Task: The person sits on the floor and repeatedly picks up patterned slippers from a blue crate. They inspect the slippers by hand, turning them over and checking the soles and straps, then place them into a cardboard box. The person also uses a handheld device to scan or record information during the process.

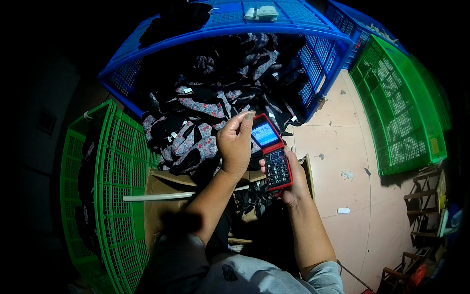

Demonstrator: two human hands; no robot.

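Cradling red keypad phone (272,156) in right hand (293,183).

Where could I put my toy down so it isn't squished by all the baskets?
Bare tiled floor lies between the blue crate and the green crate. It is crowded elsewhere: floral slippers fill the blue crate, and the cardboard box sits under the hands.

red keypad phone (274,157) | screen lit | upright, tilted | in right palm

Red keypad phone (273,153) in right hand (293,183), left hand (236,143) at its top edge.
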